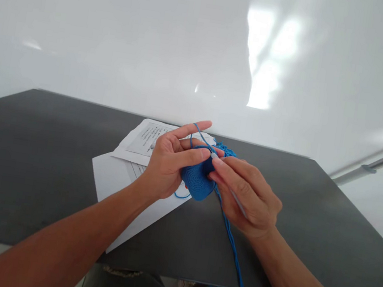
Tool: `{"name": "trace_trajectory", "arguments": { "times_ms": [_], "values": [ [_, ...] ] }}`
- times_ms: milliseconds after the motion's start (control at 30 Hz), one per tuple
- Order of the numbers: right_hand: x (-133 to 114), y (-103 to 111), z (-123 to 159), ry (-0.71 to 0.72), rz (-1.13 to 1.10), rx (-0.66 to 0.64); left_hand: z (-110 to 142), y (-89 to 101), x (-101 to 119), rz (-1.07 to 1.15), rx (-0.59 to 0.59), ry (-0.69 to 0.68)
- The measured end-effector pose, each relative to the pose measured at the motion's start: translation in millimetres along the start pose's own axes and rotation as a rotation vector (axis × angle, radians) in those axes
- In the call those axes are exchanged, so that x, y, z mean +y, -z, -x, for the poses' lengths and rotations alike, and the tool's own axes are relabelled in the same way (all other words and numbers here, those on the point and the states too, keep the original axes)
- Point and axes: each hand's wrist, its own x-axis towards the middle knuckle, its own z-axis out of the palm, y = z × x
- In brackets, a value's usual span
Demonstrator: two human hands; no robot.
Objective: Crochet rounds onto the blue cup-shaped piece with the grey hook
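A blue crochet piece (197, 181), rounded and tightly stitched, is held up over the table between both hands. My left hand (171, 159) pinches its upper edge between thumb and fingers. Blue yarn (200, 131) loops over the raised left index finger and runs down to the stitches. In my right hand (247, 192) is a grey crochet hook (239, 203), gripped like a pen, its tip at the edge of the piece by the left thumb. Fingers hide part of the hook's tip and of the stitches.
Printed sheets (106, 181) lie on the dark table (46, 174) under the hands. Behind them sits a tangle of blue yarn (225, 149). Yarn strands (233, 248) run to the table's front edge. A glossy white wall (139, 35) stands behind; a metal rail (382, 165) is at right.
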Motion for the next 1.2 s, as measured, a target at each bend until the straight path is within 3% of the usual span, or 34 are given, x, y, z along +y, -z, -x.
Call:
{"name": "trace_trajectory", "arguments": {
  "times_ms": [300,700,867,1200],
  "values": [
    [7.3,0.0,0.5,-0.043,-0.114,0.035,-3.0,8.1,5.7,-0.194,0.013,-0.061],
    [11.0,6.4,-1.0,0.023,0.004,-0.028,-8.0,12.0,7.8,-0.297,0.061,-0.127],
    [16.1,8.3,-2.1,0.133,0.103,-0.098,-10.4,15.6,7.5,-0.388,0.090,-0.157],
    [23.5,14.3,-1.0,0.162,0.077,-0.224,-18.2,28.2,10.2,-0.692,0.052,-0.199]
  ]
}}
